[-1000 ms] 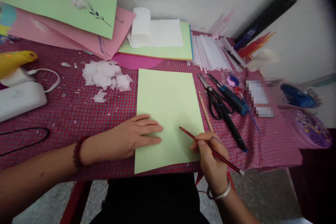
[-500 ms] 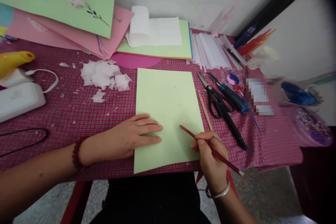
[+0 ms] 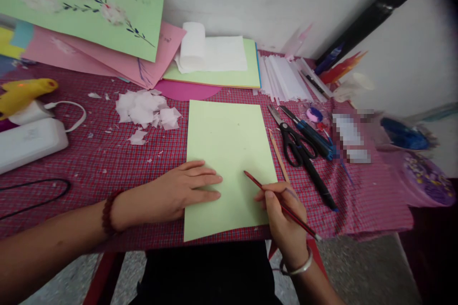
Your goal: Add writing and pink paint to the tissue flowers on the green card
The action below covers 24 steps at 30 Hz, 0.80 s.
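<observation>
A pale green sheet of paper [image 3: 225,138] lies on the checked tablecloth right in front of me. My left hand [image 3: 182,186] rests flat on its left edge, fingers stretched out. In my right hand [image 3: 284,212] is a red and black pencil [image 3: 298,220], pinched between thumb and fingers over the lower right of the sheet. Its tip points up and left above the paper; whether it touches I cannot tell. Apart from a few tiny specks, the sheet looks blank. A light wooden stick [image 3: 279,155] lies along the sheet's right edge, partly behind my right hand.
Right of the sheet lie black scissors [image 3: 291,140], a blue utility knife [image 3: 311,136] and a black pen [image 3: 320,186]. Torn white paper pieces [image 3: 141,107] are heaped on the left, near a yellow glue gun [image 3: 28,93] and a white power strip [image 3: 32,143]. Behind stands a tissue roll [image 3: 193,47].
The whole view has shifted slightly, so the tabletop sits a little lower. My right hand and the pencil have moved slightly left relative to the sheet; my left hand stays put.
</observation>
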Motion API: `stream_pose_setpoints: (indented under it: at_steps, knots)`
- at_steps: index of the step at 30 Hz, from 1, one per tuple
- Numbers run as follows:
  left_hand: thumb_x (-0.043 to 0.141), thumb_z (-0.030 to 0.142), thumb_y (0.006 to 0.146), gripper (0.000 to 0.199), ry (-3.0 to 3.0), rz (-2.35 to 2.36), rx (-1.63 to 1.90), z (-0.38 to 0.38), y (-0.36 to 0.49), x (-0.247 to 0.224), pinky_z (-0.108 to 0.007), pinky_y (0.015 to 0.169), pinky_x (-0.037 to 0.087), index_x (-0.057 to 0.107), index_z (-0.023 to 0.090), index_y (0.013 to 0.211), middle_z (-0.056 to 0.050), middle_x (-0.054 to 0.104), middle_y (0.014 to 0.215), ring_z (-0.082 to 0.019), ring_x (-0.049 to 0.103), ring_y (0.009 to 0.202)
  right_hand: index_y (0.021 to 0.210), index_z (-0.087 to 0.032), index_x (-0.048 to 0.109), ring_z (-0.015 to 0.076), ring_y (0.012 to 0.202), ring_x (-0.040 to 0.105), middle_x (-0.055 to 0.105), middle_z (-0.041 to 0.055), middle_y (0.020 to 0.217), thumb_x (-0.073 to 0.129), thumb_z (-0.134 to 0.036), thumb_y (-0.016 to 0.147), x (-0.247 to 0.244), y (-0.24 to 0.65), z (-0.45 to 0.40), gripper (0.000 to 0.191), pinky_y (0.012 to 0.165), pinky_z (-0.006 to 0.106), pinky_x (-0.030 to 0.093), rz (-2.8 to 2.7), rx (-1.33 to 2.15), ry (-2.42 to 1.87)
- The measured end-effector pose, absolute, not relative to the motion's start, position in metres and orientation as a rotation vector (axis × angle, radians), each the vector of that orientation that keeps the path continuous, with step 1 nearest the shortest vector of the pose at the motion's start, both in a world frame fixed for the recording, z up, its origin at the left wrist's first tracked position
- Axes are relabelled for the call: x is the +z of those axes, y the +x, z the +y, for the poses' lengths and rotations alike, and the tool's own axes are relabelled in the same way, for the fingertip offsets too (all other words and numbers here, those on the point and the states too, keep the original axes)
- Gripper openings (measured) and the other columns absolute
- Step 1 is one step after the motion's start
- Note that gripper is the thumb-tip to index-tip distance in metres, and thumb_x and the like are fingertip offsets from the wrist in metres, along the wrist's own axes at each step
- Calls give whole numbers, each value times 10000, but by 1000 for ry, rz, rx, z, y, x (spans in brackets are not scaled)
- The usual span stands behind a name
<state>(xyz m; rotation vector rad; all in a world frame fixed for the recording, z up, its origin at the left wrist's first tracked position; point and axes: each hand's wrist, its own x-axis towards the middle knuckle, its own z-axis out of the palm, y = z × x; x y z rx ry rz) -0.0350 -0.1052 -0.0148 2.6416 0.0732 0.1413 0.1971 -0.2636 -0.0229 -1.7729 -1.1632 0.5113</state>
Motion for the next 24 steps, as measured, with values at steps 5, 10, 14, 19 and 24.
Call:
stream_pose_setpoints:
  at_steps: [5, 10, 14, 19, 24]
  knots:
    - [556, 141, 876, 400, 2626, 70, 140, -105, -34, -13, -434, 1178, 212, 594, 253, 1259, -68, 551, 1410, -229, 476, 1307, 867, -203, 607, 139, 631, 579, 621, -7, 738, 512, -244, 929, -25, 196, -264, 121, 582, 254, 464, -1134, 514, -1770]
    - [549, 131, 865, 398, 2637, 82, 150, -107, -35, -11, -425, 1177, 201, 603, 246, 1242, -65, 554, 1406, -221, 472, 1307, 867, -201, 607, 147, 627, 594, 631, -2, 729, 511, -275, 931, -24, 197, -265, 137, 579, 253, 476, -1159, 495, -1774]
    - [575, 180, 864, 375, 2654, 80, 180, -108, -35, -9, -414, 1167, 223, 616, 249, 1230, -64, 583, 1369, -217, 486, 1288, 803, -196, 612, 157, 594, 585, 621, 4, 679, 530, -320, 915, -28, 200, -265, 186, 557, 257, 464, -1181, 440, -1789]
    - [583, 202, 867, 359, 2673, 78, 194, -108, -34, -7, -416, 1155, 246, 622, 247, 1221, -69, 583, 1363, -221, 480, 1291, 797, -188, 628, 175, 639, 602, 630, 22, 706, 544, -359, 902, -32, 202, -264, 217, 593, 272, 471, -1193, 451, -1794]
    - [593, 213, 868, 367, 2662, 61, 209, -108, -35, -12, -427, 1151, 256, 618, 249, 1232, -76, 574, 1372, -227, 476, 1292, 795, -187, 624, 177, 617, 601, 630, 23, 687, 561, -389, 875, -30, 202, -264, 226, 573, 273, 473, -1132, 453, -1810]
